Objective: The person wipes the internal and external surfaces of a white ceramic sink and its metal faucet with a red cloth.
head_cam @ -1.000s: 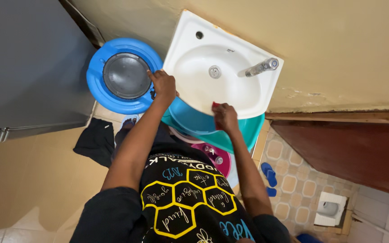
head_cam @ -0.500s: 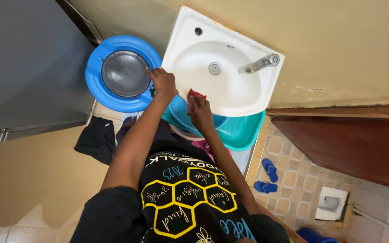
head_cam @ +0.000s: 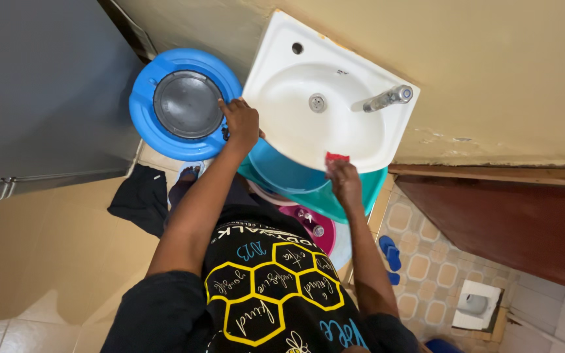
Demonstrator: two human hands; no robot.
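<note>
A white wall-mounted sink [head_cam: 295, 78] with a metal tap [head_cam: 387, 98] and a drain [head_cam: 317, 102] fills the upper middle. My right hand [head_cam: 344, 181] presses a small red cloth [head_cam: 337, 157] against the sink's front rim, right of centre. My left hand [head_cam: 240, 124] grips the sink's left front edge, between the sink and a blue barrel [head_cam: 145, 111] with a grey lid [head_cam: 186, 104].
A teal basin [head_cam: 374, 186] with a blue one [head_cam: 282, 173] inside sits under the sink, above a pink bowl [head_cam: 322, 235]. Dark cloth [head_cam: 140, 199] lies on the floor at left. Blue slippers [head_cam: 390, 252] rest on patterned tiles, beside a brown door [head_cam: 511, 222].
My right hand slid the red cloth along the sink's front rim, first left, then back right past centre. My left hand stayed on the left edge.
</note>
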